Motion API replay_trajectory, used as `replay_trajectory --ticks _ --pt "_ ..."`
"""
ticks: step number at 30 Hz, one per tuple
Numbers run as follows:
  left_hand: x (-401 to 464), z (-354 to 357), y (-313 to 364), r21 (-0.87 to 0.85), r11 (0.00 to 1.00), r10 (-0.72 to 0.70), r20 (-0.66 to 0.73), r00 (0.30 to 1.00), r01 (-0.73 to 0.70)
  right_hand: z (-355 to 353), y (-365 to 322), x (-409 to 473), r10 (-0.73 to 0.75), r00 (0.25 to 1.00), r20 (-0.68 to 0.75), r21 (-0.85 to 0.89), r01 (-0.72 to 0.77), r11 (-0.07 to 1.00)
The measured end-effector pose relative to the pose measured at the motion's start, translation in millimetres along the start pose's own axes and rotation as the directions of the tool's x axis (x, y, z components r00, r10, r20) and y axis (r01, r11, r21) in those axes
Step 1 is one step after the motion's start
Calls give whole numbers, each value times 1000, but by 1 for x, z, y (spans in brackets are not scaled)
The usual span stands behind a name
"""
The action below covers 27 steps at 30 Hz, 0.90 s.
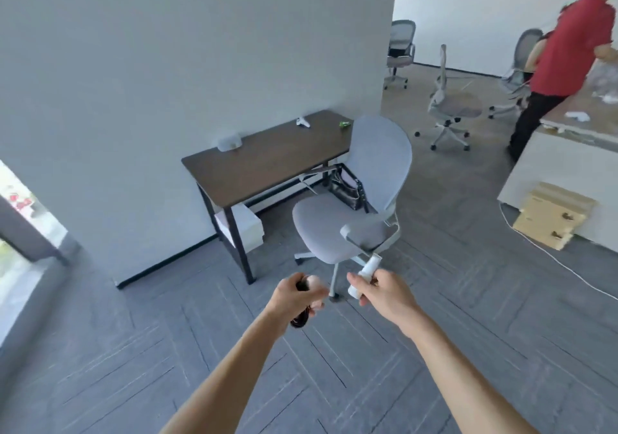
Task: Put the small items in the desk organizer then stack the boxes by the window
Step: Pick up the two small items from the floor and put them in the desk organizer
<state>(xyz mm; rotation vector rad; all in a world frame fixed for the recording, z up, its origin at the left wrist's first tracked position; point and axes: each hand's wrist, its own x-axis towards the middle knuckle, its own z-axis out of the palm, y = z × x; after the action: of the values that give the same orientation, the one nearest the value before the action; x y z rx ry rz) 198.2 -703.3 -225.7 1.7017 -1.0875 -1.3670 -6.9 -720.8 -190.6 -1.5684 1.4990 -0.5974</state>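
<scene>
My left hand (296, 298) grips a small black item (301, 316) whose end hangs below the fist; what it is I cannot tell. My right hand (384, 294) holds a white tube-shaped item (366, 274) that sticks up past the fingers. Both hands are held out over the grey carpet in front of a dark wooden desk (267, 162). A small grey organizer (229, 142) stands at the desk's back left. A white item (303, 122) and a green item (345, 124) lie at its far end. A white box (244, 226) sits under the desk.
A grey office chair (354, 212) with a black handbag (347, 189) on its seat stands before the desk. A window (13, 219) is at the far left. A cardboard box (551, 219) leans on a counter at right, beside a person in red (565, 52). More chairs stand behind.
</scene>
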Motion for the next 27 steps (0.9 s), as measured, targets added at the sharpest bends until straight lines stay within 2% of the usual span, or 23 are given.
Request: replay_trajectory --ticks 4,8,13,16,20,27 --pt "64 -48 14 -92 996 -18 -76 997 11 25 -33 91 -34 998 53 34 33 999" --pt "135 -85 37 -92 996 -26 -168 985 11 38 -63 195 -87 990 108 0 88 996" --pt "223 -123 94 -124 991 -81 -331 940 42 37 -113 317 -110 970 218 81 95 992" --pt "273 -149 124 -148 989 -73 -410 909 13 39 -145 388 -99 955 278 72 82 994" --pt "335 -187 146 -153 988 -98 -494 864 24 55 -179 474 -119 963 242 58 108 992" --pt "469 -284 157 -159 987 -113 -533 839 32 115 -232 611 -164 954 252 25 163 986"
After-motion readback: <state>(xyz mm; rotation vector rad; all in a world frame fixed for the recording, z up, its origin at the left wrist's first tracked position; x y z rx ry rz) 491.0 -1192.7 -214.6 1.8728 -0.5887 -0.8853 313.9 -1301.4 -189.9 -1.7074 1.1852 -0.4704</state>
